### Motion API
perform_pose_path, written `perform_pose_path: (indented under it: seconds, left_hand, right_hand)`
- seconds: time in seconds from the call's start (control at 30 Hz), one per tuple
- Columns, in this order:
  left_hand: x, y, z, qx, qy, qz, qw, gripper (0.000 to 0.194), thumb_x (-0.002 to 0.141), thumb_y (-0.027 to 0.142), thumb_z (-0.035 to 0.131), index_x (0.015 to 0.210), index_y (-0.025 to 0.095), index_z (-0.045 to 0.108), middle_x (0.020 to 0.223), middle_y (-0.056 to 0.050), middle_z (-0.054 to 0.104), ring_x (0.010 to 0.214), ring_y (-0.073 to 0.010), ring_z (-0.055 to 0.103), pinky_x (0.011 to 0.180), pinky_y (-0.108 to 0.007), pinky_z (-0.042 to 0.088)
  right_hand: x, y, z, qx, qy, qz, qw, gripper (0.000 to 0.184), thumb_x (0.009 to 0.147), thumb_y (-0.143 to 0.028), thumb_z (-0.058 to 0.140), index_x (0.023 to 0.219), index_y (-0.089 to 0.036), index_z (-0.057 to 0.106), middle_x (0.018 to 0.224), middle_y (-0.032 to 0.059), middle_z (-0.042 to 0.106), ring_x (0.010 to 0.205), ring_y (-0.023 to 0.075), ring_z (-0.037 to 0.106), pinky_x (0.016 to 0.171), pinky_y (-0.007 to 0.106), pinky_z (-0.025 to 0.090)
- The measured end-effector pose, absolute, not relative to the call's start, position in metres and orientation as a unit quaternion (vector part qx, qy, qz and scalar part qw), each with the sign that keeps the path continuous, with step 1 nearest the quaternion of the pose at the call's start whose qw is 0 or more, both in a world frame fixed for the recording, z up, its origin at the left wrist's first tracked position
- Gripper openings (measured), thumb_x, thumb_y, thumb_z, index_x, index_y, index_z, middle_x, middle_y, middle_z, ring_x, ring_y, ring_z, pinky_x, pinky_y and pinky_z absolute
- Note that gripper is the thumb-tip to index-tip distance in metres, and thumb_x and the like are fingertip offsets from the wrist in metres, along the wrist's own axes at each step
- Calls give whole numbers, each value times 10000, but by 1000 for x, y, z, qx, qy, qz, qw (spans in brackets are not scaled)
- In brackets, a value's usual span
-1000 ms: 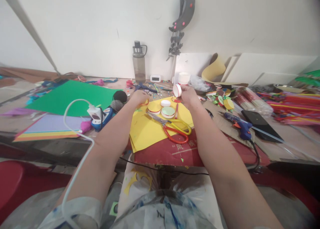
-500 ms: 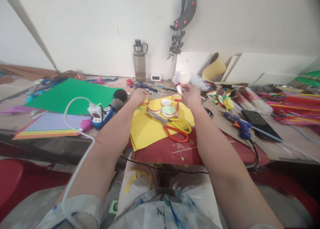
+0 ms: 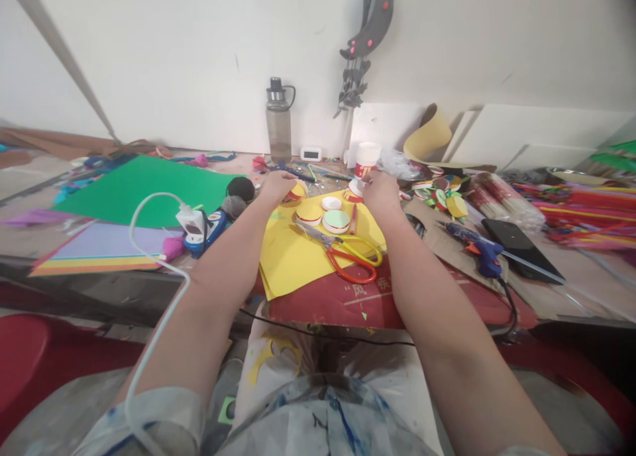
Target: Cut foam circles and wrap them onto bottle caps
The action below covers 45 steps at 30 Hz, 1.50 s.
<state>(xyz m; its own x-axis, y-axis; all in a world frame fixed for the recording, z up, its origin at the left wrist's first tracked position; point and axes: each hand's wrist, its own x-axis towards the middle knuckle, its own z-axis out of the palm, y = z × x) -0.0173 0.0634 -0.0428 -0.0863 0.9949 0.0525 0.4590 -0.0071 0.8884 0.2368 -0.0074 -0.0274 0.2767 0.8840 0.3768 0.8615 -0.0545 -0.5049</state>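
My left hand (image 3: 279, 185) has its fingers closed at the edge of a yellow-topped round piece (image 3: 298, 191), which looks like a cut-off paper cup bottom. Between the fingers of my right hand (image 3: 380, 189) is a white round cup piece (image 3: 356, 187), low over the paper; whether it touches the piece beneath I cannot tell. Between the hands lie another yellow-topped piece (image 3: 309, 212), a green-topped piece (image 3: 336, 220) and a plain white one (image 3: 331, 203). A red pen-like stick (image 3: 354, 219) is beside them. Open scissors (image 3: 342, 247) rest on the yellow sheet (image 3: 285, 264).
A paper cup (image 3: 368, 158) and a water bottle (image 3: 279, 124) stand at the back. Right are a blue glue gun (image 3: 484, 254), a black phone (image 3: 521, 249) and colourful scraps (image 3: 444, 197). Left, a white cable (image 3: 163, 330) runs over my arm near a green sheet (image 3: 144, 194).
My right hand has lowered the white cup piece toward the paper, uncovering more of the paper cup. My left hand has shifted slightly up, and the yellow-topped piece by it shows more.
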Motion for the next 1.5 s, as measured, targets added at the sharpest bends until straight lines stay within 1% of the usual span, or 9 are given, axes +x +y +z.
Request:
perform_pose_path:
  seconds: [0.13,0.3,0.4,0.57,0.8,1.0,1.13,1.37,1.5]
  left_hand:
    - [-15,64,-42,576,585,440,364,216,869,145,681,1062,124,775,840,-55,757,622,-116,643,611,-221,523]
    - [-11,58,-36,560,594,453,357,204,819,122,762,1020,154,777,814,-48,763,739,-164,725,713,-253,562]
    - [-9,55,-36,553,579,460,383,201,820,99,760,1016,142,759,795,-54,756,768,-167,733,727,-247,574]
    - [-7,56,-40,544,570,439,432,182,843,67,725,1014,128,733,773,-41,723,674,-129,694,715,-245,587]
    - [-7,58,-43,540,567,439,439,150,854,53,706,983,130,711,775,-23,708,658,-114,684,749,-259,608]
    - [-7,56,-41,527,562,450,451,117,867,47,686,954,124,700,793,-39,717,667,-121,691,761,-282,618]
    - [-7,57,-42,537,571,435,443,99,868,62,693,934,134,710,770,-30,716,643,-117,682,736,-257,602]
    - [-8,59,-42,541,572,432,440,150,842,67,729,974,138,728,774,-22,718,628,-105,666,718,-236,590]
    - [-6,54,-41,546,582,428,424,121,850,71,732,951,137,729,758,-15,697,616,-94,646,714,-223,588]
  right_hand:
    - [236,-8,-22,-704,-594,22,388,367,970,-160,459,1211,-173,736,1144,128,781,1054,246,715,957,339,523]
    - [238,-10,-19,-690,-587,-8,424,453,950,-143,409,1313,-181,678,1082,102,761,1021,237,693,956,349,511]
    - [239,-13,-17,-696,-593,-29,404,502,925,-115,419,1344,-202,682,1152,113,738,1072,247,670,982,366,496]
    - [237,-20,-15,-730,-602,-31,322,486,871,-44,476,1233,-201,761,1220,151,716,1064,276,656,932,371,497]
    - [238,-19,-16,-743,-613,-31,268,450,901,-77,511,1255,-209,756,1210,169,739,1091,310,690,939,395,511]
    - [239,-19,-15,-750,-608,-28,260,473,911,-87,501,1299,-216,740,1245,170,738,1140,325,689,975,420,521]
    - [238,-20,-14,-751,-606,-26,259,428,936,-127,515,1288,-212,744,1243,178,739,1129,333,696,974,429,529]
    - [239,-17,-16,-756,-603,-31,253,424,916,-116,546,1273,-222,748,1227,159,750,1124,338,702,962,434,539]
    - [241,-16,-18,-759,-601,-30,250,424,907,-128,556,1269,-236,748,1248,155,741,1117,339,704,945,436,537]
